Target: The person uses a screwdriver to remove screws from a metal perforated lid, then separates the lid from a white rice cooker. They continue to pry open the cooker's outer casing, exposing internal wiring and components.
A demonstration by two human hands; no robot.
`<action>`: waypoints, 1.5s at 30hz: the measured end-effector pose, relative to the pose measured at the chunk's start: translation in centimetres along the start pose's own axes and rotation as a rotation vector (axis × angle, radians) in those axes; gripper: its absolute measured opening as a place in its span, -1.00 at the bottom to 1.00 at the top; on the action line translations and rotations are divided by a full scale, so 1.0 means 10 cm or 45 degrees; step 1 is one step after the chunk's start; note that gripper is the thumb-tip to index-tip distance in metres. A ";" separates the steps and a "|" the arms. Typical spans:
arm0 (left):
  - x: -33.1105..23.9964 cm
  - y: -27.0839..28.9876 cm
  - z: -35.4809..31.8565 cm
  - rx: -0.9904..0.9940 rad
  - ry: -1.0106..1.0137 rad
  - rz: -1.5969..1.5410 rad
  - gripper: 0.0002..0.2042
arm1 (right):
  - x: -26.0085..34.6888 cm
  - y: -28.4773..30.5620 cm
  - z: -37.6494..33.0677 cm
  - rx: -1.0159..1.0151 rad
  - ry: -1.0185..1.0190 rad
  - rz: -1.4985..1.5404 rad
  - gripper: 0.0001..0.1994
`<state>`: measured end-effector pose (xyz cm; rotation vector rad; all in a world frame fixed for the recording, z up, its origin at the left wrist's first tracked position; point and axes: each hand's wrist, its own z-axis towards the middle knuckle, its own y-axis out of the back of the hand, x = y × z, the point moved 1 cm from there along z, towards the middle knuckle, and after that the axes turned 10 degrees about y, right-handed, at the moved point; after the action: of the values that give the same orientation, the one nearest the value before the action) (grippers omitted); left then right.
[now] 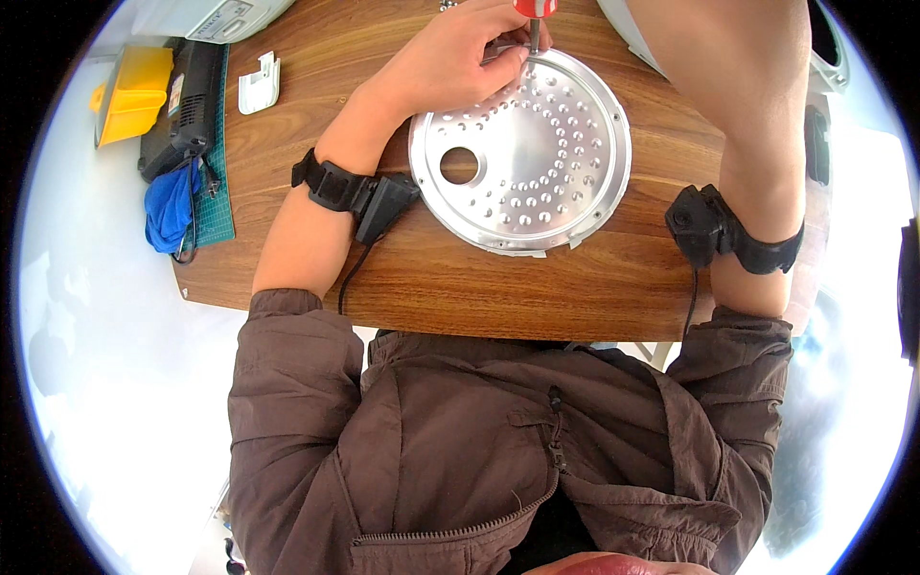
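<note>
A round silver metal plate point(494, 172) with rings of dimples and one larger hole lies on the wooden table. My left hand point(460, 53) is at its far rim, thumb and fingers curled together beside the tip of a screwdriver point(535, 29). Whatever those fingers pinch is hidden. The screwdriver stands upright on the rim, and its red and white handle is cut off by the top edge. My right forearm point(757, 153) reaches up past the plate's right side. The right hand itself lies beyond the top of the picture.
On the left are a white plastic piece point(259, 84), a green cutting mat point(218, 192), a black device point(182, 120) with a cord, a yellow part point(134, 94) and a blue cloth point(171, 209). White housings stand at the far left point(225, 19) and far right point(628, 29). Cabled black straps circle both wrists.
</note>
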<state>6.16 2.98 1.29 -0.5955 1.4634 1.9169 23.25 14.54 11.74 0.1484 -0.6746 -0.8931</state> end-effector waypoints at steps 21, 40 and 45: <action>-0.01 0.00 -0.02 0.027 0.078 -0.031 -0.81 | 0.02 0.01 0.00 -0.004 -0.012 0.010 -0.88; -0.06 0.00 -0.02 0.020 0.120 -0.061 -0.80 | 0.02 -0.02 0.00 0.004 -0.006 -0.011 -0.90; 0.05 0.00 -0.01 0.021 0.022 -0.041 -0.80 | 0.04 0.00 0.00 0.004 -0.004 -0.017 -0.90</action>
<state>5.87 2.96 0.92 -0.6257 1.4699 1.8776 23.38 14.25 11.91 0.1548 -0.6787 -0.9053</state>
